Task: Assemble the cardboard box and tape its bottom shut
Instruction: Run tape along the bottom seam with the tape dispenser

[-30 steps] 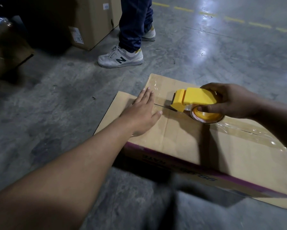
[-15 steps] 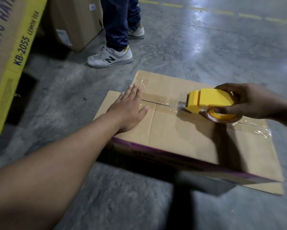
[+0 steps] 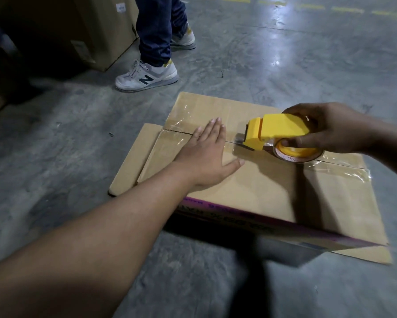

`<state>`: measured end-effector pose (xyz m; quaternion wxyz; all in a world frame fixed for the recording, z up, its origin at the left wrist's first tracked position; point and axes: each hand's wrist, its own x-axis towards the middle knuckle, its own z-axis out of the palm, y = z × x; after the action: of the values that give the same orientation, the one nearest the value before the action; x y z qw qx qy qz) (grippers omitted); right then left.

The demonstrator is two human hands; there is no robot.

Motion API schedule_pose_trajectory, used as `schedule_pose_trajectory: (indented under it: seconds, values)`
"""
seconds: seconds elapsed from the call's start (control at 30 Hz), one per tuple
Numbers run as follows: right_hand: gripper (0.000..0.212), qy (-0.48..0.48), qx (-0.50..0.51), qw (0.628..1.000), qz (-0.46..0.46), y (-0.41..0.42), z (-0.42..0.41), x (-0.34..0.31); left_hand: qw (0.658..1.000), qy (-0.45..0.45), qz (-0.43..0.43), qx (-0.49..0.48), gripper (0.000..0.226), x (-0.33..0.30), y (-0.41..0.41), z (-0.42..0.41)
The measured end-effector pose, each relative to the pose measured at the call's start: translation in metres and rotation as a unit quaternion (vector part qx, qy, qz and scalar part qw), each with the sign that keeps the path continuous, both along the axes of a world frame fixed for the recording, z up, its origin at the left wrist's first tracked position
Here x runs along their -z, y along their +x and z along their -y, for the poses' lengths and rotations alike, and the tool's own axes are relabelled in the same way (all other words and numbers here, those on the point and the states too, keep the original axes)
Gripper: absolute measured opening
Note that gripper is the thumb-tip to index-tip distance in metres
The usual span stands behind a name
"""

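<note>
Box: your cardboard box [image 3: 250, 184] lies on the concrete floor [image 3: 284, 65] with its plain brown flaps facing up, right in front of you, and a purple printed band runs along the near side.
Seam: the two big flaps meet along a line crossing the top from far left to right, and it looks closed along its visible length.
Tape: clear tape [image 3: 344, 173] shines over the seam at the right end, wrinkled there, and more film glints at the far-left end of the seam.
Left hand: your left hand [image 3: 206, 157] is pressed flat on the near flap, fingers spread out straight, tips reaching the seam. Nothing held in it.
Right hand: your right hand [image 3: 326, 127] has its grip clamped on the yellow tape dispenser [image 3: 277, 131], fingers wrapped round the roll end.
Dispenser: its cutter end points left, low on the seam, just beside your left fingertips.
Edges: one loose flap sticks out past the box's left edge, lying low toward the floor.
Room: bare floor opens to the right and far side. Another person's trainer [image 3: 147, 75] stands near the far-left corner, with a big carton [image 3: 105, 31] behind it.
</note>
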<state>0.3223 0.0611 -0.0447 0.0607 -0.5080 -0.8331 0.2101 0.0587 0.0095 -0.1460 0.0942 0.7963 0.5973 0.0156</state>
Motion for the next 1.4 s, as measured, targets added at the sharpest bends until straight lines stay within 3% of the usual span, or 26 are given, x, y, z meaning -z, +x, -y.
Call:
schedule_pose_trajectory:
  seconds: [0.23, 0.47, 0.67, 1.07, 1.4]
  values:
    - [0.066, 0.003, -0.002, 1.000, 0.001, 0.008, 0.001, 0.000, 1.000, -0.018, -0.005, 0.011, 0.100, -0.002, -0.001, 0.001]
    - [0.100, 0.000, 0.034, 0.998, 0.052, 0.069, 0.013, -0.015, 0.999, -0.021, -0.023, 0.007, 0.098, -0.006, 0.002, 0.005]
    - [0.079, 0.002, 0.038, 0.999, 0.010, 0.091, 0.019, -0.002, 0.998, -0.033, -0.044, -0.006, 0.098, -0.011, 0.009, 0.005]
    - [0.085, -0.009, 0.027, 1.000, 0.004, 0.088, 0.018, -0.004, 0.999, -0.021, -0.005, 0.043, 0.109, -0.006, 0.107, 0.008]
    - [0.073, 0.030, 0.008, 0.999, 0.038, 0.055, 0.023, 0.001, 0.998, -0.012, -0.015, 0.055, 0.108, -0.003, 0.068, 0.014]
